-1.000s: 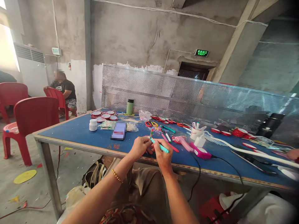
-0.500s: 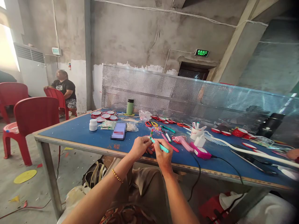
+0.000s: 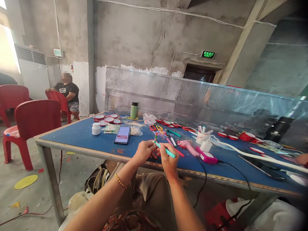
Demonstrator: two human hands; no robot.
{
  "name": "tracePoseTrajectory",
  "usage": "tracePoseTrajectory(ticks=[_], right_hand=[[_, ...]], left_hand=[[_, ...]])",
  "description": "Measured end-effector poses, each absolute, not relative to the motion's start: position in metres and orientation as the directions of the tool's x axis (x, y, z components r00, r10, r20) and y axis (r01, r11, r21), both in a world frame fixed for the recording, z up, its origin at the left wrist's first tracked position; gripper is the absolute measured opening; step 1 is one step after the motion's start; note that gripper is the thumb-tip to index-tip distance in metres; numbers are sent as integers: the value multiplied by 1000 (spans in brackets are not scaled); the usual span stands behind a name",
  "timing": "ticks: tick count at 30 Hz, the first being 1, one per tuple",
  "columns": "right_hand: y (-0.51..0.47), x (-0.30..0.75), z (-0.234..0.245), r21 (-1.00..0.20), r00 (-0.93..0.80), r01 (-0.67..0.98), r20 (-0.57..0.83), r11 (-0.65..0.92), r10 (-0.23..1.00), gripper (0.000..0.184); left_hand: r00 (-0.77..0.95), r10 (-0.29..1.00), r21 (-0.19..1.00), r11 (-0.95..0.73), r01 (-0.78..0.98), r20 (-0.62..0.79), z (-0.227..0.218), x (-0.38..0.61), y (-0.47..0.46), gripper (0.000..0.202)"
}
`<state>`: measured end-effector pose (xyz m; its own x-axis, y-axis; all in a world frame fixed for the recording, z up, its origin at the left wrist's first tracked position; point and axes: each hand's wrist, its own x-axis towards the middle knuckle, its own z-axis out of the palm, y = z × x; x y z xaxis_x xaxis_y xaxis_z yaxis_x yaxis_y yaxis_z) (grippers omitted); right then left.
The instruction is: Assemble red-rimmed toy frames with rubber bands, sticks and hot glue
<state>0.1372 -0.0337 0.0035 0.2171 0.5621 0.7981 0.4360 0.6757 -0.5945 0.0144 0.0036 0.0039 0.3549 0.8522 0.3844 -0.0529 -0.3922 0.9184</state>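
Held in my right hand (image 3: pixel 169 162) is a turquoise marker pen (image 3: pixel 170 153), its tip pointing up and left. My left hand (image 3: pixel 145 151) pinches a thin stick (image 3: pixel 156 136) upright; its upper part shows red and green colouring. The marker's tip is close to or touching the stick; I cannot tell which. Both hands are just above the table's front edge. Beyond them lie a pink marker (image 3: pixel 178 152), a white marker (image 3: pixel 173 142) and several scissors, among them a teal-handled pair (image 3: pixel 173 133).
On the blue table (image 3: pixel 79 136) are a phone (image 3: pixel 122 135), a white bottle (image 3: pixel 96 128), a green tumbler (image 3: pixel 134 110), small red-rimmed drums (image 3: pixel 109 120), a pink glue gun (image 3: pixel 190 148) and a white cup of markers (image 3: pixel 201 137). Another person's hand (image 3: pixel 302 159) is at the right edge.
My right hand and the turquoise marker have shifted very slightly right. The other person's hand at the right edge has moved slightly. My left hand holds the stick in the same place.
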Motion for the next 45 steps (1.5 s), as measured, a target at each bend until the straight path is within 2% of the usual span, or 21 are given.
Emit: tracePoseTrajectory(ticks=[27,35,45], right_hand=[[-29,139,-2,-586,196,485,796,649,573,21],[-34,137,3,-615,250,419,786,668,566,17],[-29,139,-3,-612,216,427,784,666,582,19]], left_hand=[[346,842,903,-429,-33,413,4,13,3,33],[352,845,911,-409,-57,402,4,13,3,30],[350,846,911,-409,-59,403,4,14,4,30]])
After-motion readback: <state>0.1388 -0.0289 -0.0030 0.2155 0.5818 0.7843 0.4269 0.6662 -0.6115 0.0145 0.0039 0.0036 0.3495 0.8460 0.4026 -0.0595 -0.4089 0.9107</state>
